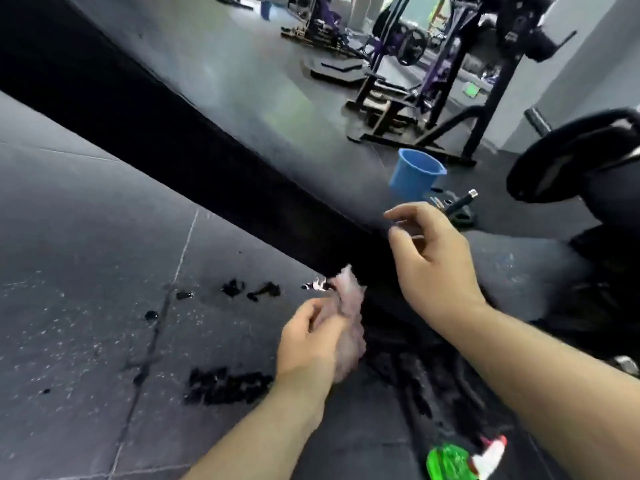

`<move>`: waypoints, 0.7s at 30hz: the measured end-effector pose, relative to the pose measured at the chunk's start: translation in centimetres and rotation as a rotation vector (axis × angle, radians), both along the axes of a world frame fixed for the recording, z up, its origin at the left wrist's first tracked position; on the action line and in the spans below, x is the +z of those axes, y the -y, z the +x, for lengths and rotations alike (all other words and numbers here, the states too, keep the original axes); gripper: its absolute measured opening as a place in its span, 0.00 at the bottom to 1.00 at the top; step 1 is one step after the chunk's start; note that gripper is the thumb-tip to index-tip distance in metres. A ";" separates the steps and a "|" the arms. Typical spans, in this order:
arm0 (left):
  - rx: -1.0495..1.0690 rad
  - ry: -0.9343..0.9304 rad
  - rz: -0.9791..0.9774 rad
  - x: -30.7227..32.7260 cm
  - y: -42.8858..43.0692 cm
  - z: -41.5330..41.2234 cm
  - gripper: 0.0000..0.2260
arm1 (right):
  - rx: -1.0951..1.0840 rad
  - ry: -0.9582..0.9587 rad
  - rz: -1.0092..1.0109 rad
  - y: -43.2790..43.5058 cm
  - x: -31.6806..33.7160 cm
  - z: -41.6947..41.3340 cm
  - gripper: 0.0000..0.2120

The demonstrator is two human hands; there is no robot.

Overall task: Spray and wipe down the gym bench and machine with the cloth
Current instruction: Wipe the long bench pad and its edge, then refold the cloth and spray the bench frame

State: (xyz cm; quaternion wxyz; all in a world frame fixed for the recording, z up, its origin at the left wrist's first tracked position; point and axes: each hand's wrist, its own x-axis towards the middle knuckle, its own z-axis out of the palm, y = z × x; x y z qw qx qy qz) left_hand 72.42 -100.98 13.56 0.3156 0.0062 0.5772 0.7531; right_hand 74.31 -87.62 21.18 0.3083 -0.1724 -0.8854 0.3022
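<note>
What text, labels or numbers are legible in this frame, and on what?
None legible.
Green spray bottle: any label is blurred, unreadable.
Weight plate: pale markings, too smeared to read.
Green patch by the far machine: too small and blurred to read.

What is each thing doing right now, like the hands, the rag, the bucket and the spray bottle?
left hand: fingers curled round the cloth.
cloth: bunched up, held in the left hand.
right hand: fingers relaxed, holding nothing.
spray bottle: nobody holds it; blurred at the bottom edge.
blue bucket: standing upright; what is inside cannot be told.
</note>
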 end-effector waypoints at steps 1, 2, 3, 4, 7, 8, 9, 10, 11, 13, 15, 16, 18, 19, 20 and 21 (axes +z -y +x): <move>-0.058 0.035 0.042 -1.0 -0.9 0.3 0.06 | -0.067 0.003 -0.019 -1.1 -1.8 1.8 0.11; -0.095 0.069 0.081 -1.9 -1.8 0.5 0.08 | -0.118 0.018 -0.043 -1.8 -3.4 3.4 0.11; -0.128 0.103 0.101 -3.1 -2.7 0.7 0.09 | -0.161 0.049 -0.068 -2.4 -5.4 5.2 0.10; -0.157 0.141 0.124 -3.9 -3.3 0.7 0.10 | -0.181 0.097 -0.115 -2.7 -6.9 6.6 0.09; -0.316 0.255 0.205 -6.3 -5.5 1.5 0.15 | -0.146 0.302 -0.511 -3.4 -11.3 10.5 0.03; -0.370 0.278 0.212 -6.9 -5.9 1.7 0.16 | -0.112 0.366 -0.686 -3.5 -12.4 11.3 0.06; -0.433 0.272 0.205 -7.6 -6.4 1.9 0.17 | -0.092 0.413 -0.842 -3.9 -13.4 12.0 0.12; -0.488 0.258 0.193 -8.2 -6.8 2.3 0.18 | -0.090 0.428 -0.964 -4.3 -14.3 12.5 0.17; -0.532 0.244 0.180 -8.8 -7.4 2.7 0.19 | -0.092 0.420 -1.059 -4.8 -15.0 13.0 0.18; -0.573 0.207 0.137 -9.9 -8.3 3.0 0.17 | -0.094 0.375 -1.145 -5.6 -15.9 13.6 0.12; -0.601 0.106 0.044 -11.4 -9.1 3.1 0.16 | -0.121 0.351 -1.113 -6.3 -16.9 14.0 0.05; -0.617 0.074 -0.026 -12.2 -9.5 3.0 0.16 | -0.134 0.341 -1.089 -6.8 -17.6 14.1 0.04; -0.714 0.083 -0.185 -13.5 -9.8 3.0 0.13 | -0.155 0.281 -1.086 -7.6 -18.6 14.3 0.07; -0.743 0.145 -0.239 -14.0 -10.0 3.1 0.12 | -0.166 0.250 -1.106 -8.0 -19.2 14.4 0.09; -0.725 0.203 -0.263 -14.6 -10.2 3.2 0.13 | -0.171 0.231 -1.121 -8.5 -19.8 14.6 0.10; -0.660 0.222 -0.266 -15.5 -10.5 3.3 0.14 | -0.178 0.228 -1.140 -8.9 -20.4 14.7 0.11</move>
